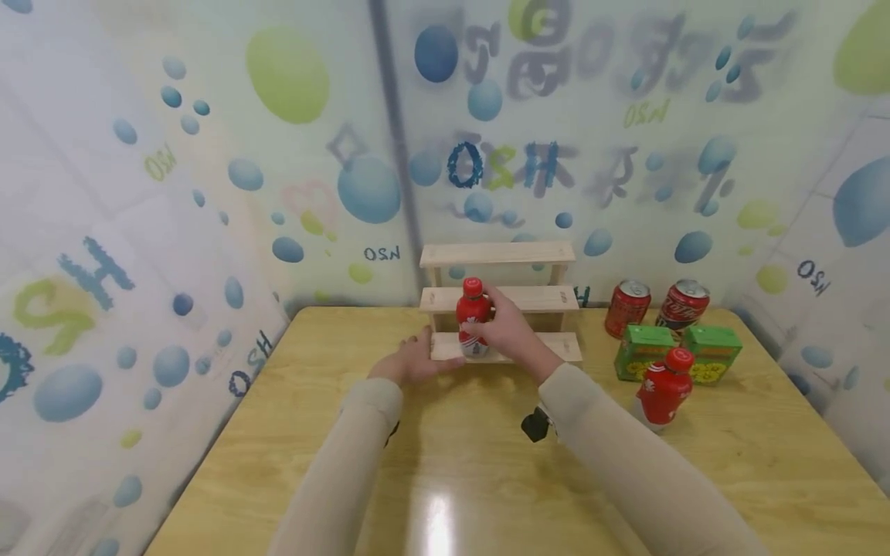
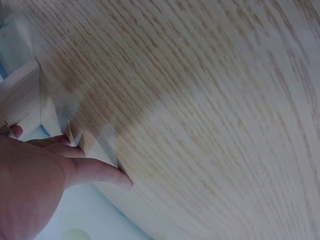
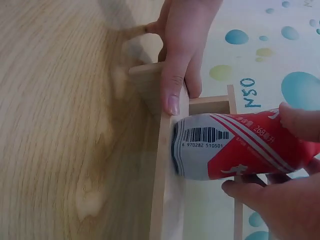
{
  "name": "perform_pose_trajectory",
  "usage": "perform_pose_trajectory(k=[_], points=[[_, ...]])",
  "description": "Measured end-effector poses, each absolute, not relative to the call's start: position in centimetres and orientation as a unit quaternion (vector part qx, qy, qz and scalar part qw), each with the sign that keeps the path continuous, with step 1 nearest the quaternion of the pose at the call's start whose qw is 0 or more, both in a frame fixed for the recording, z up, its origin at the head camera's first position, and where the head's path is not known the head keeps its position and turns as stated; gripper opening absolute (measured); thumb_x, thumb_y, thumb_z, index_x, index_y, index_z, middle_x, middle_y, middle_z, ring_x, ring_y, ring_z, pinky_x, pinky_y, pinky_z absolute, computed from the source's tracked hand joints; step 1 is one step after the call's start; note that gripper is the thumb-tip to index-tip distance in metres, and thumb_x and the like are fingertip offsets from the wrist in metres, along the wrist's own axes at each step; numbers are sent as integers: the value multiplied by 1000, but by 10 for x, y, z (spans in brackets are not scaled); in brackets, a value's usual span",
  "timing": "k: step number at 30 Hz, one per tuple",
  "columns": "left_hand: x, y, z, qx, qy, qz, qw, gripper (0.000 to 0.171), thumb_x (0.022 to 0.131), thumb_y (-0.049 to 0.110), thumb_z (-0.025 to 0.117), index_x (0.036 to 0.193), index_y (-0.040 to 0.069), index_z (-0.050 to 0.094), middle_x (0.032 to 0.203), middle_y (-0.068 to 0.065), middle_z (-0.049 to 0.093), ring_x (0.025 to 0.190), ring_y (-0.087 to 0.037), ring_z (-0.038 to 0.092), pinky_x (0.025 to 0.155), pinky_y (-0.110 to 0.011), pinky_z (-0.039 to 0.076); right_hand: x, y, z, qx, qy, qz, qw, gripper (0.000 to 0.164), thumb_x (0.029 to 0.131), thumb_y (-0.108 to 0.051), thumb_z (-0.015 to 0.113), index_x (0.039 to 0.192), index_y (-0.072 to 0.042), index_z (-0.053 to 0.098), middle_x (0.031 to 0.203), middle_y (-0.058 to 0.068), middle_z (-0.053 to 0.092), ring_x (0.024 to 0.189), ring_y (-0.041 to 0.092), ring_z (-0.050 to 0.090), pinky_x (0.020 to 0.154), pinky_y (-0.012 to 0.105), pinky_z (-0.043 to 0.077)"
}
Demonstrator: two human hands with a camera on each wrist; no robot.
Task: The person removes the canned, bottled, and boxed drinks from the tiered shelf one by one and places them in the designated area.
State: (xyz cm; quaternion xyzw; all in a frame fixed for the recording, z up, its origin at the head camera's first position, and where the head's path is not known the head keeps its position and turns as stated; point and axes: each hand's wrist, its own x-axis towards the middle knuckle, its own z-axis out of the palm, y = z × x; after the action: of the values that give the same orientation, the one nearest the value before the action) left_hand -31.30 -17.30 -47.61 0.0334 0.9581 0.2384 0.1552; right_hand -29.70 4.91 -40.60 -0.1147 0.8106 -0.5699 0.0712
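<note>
A red drink bottle (image 1: 473,313) with a white lower part and red cap stands at the bottom board of a small three-tier wooden rack (image 1: 497,252). My right hand (image 1: 511,328) grips it round the middle, thumb on one side and fingers on the other. In the right wrist view the base of the bottle (image 3: 202,145) meets the board, its barcode facing the camera. My left hand (image 1: 415,359) touches the left end of the bottom board. Its thumb lies straight along the board's front, beside the bottle's base, as the right wrist view shows.
Right of the rack stand two red soda cans (image 1: 628,307), two green boxes (image 1: 645,351) in front of them, and a second red bottle (image 1: 665,390) nearest me, by my right sleeve. The wooden table (image 1: 334,340) meets a patterned curtain wall behind the rack.
</note>
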Motion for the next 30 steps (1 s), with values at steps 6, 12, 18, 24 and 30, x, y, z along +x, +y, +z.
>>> perform_pose_trajectory(k=[6, 12, 18, 24, 30], points=[[-310, -175, -481, 23, 959, 234, 159, 129, 78, 94, 60, 172, 19, 14, 176, -20, 27, 163, -46, 24, 127, -70, 31, -276, 52, -399, -92, 814, -568, 75, 75, 97, -10, 75, 163, -15, 39, 157, 18, 54, 142, 41, 56, 118, 60, 49], [-313, -174, -483, 25, 957, 238, 162, 133, 76, 97, 58, 173, 20, 11, 176, -22, 24, 164, -48, 21, 126, -72, 30, -250, 68, -390, -103, 825, -550, 76, 62, 96, -12, 77, 153, -16, 51, 150, 15, 62, 139, 39, 59, 114, 59, 53], [-314, -174, -484, 28, 957, 243, 154, 132, 76, 95, 61, 172, 19, 12, 175, -23, 25, 163, -49, 21, 126, -70, 30, -223, 93, -378, -135, 834, -530, 71, 64, 96, -15, 79, 154, -14, 50, 145, 16, 65, 135, 41, 62, 105, 57, 59], [-313, -175, -483, 39, 955, 249, 156, 134, 78, 94, 60, 173, 16, 7, 176, -26, 20, 164, -50, 16, 129, -70, 26, -190, 127, -360, -135, 829, -535, 90, 73, 97, -17, 78, 161, -13, 42, 150, 20, 60, 139, 44, 58, 104, 54, 60], [-312, -175, -479, 53, 957, 235, 161, 135, 80, 95, 57, 173, 13, 4, 175, -29, 19, 164, -51, 16, 128, -71, 27, -160, 179, -344, -112, 837, -531, 68, 77, 97, -26, 80, 163, -14, 40, 152, 20, 60, 137, 41, 60, 96, 39, 63]])
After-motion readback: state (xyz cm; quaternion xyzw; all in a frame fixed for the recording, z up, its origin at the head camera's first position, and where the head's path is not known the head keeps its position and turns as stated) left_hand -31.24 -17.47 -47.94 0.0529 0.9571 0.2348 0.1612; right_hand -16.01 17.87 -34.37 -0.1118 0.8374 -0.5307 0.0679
